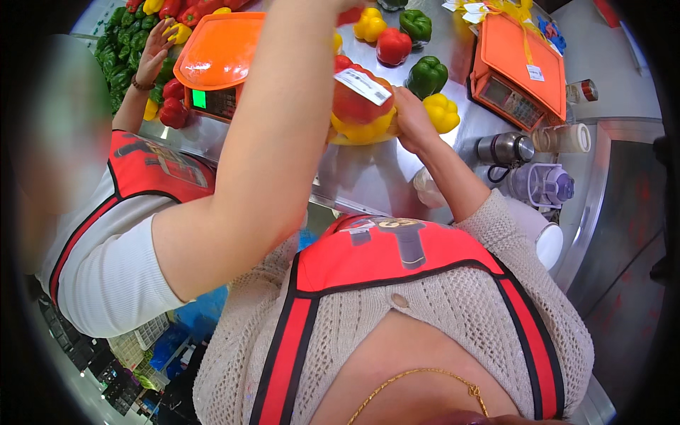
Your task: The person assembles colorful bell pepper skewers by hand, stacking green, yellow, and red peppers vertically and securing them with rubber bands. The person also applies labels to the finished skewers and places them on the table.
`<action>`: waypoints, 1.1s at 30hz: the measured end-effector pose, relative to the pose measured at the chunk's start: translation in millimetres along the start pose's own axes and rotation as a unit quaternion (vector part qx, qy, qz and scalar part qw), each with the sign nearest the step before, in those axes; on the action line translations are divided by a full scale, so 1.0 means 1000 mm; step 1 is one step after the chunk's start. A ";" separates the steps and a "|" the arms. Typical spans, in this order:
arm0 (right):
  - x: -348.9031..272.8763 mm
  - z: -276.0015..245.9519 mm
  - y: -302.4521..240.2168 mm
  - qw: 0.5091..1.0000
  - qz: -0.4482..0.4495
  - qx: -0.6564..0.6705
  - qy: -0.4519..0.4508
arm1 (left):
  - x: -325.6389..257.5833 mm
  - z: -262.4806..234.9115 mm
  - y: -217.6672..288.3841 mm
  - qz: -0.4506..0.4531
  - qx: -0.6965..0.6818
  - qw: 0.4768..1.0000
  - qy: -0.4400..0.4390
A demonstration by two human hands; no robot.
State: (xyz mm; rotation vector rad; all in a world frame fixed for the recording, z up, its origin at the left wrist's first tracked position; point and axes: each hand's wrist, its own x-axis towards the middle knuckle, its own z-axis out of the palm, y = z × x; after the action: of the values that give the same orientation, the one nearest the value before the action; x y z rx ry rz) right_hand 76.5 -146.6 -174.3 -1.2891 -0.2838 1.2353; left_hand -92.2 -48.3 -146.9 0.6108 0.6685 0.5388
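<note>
A pack of red and yellow bell peppers (353,106) with a white label on top is in front of me over the metal table. Closed on its right side is my right hand (412,119). A co-worker's bare arm (273,120) crosses in front and hides my left forearm and nearly all of my left hand; only a sliver of skin shows at the pack's left edge, so its fingers cannot be made out. Just beyond my right hand lie a yellow pepper (442,113) and a green pepper (427,76). A red pepper (394,47) sits farther back.
An orange scale (219,53) stands left, near the co-worker's other hand (157,53). Another orange scale (520,71) is at right, with a steel flask (504,148) and a purple-lidded bottle (542,184) nearer. Green peppers (127,42) are heaped far left on the metal table (368,170).
</note>
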 end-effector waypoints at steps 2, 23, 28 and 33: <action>-0.007 0.007 -0.011 0.997 0.042 0.058 0.004 | -0.004 -0.009 0.002 0.031 -0.023 0.998 -0.049; 0.011 -0.015 -0.037 0.991 0.089 -0.058 -0.076 | 0.013 -0.038 0.017 -0.135 -0.008 0.984 -0.118; 0.020 -0.009 -0.015 0.996 0.065 -0.001 -0.058 | 0.005 -0.023 -0.001 -0.093 -0.175 0.979 0.045; 0.029 -0.009 0.015 0.998 0.053 -0.014 -0.026 | 0.022 -0.032 -0.014 -0.061 -0.089 0.991 0.078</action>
State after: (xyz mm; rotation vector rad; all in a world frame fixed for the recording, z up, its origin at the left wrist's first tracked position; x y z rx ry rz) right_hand 87.0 -131.5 -202.7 -1.3118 -0.2742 1.3607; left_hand -96.7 -33.2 -185.2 0.3611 0.7900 0.5292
